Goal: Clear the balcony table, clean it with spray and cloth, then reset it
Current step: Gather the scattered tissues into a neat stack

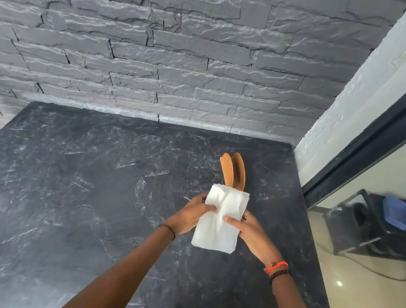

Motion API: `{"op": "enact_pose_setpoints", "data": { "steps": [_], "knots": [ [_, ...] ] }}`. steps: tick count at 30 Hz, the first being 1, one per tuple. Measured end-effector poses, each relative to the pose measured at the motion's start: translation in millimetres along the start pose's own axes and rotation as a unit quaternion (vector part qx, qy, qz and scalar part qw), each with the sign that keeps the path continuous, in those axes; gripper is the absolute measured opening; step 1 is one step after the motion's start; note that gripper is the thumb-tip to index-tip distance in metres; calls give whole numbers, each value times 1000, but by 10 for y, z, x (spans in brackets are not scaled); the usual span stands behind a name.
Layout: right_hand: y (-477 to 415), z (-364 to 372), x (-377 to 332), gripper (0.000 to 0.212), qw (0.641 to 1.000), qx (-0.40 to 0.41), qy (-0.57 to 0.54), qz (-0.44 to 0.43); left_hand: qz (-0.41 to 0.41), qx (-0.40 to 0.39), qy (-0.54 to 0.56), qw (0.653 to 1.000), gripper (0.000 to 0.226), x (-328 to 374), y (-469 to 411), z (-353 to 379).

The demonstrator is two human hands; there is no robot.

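Observation:
A folded white paper napkin [219,220] is wrapped around two brown wooden utensils [233,170], whose rounded heads stick out of its far end. The bundle is just above the dark stone table [90,191], right of centre. My left hand [190,215] grips the napkin's left edge, thumb on top. My right hand [249,230] holds the right side, its thumb laid across the front of the napkin. The utensil handles are hidden inside the napkin.
A grey stacked-stone wall [184,49] runs along the table's far edge. A white pillar [355,108] and a dark-framed glass door [390,141] stand at the right. Through the glass I see a black rack with a blue container [398,213].

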State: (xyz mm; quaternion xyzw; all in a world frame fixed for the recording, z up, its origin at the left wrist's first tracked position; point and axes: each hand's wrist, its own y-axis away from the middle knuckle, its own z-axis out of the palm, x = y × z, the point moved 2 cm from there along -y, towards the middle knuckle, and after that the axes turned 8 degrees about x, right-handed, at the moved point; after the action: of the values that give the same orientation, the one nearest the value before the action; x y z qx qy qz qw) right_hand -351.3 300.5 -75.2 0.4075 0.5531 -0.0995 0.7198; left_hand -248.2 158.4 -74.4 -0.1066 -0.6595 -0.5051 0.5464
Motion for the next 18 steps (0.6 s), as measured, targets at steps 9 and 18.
{"op": "enact_pose_setpoints", "data": {
  "steps": [9,18],
  "knots": [
    [-434,-429,-691,25,986,126,95,-50,25,59,44,997,24,484,-487,273],
    [-1118,-502,-1276,14,896,213,360,-147,29,188,-94,977,29,561,-1076,299]
  ]
}}
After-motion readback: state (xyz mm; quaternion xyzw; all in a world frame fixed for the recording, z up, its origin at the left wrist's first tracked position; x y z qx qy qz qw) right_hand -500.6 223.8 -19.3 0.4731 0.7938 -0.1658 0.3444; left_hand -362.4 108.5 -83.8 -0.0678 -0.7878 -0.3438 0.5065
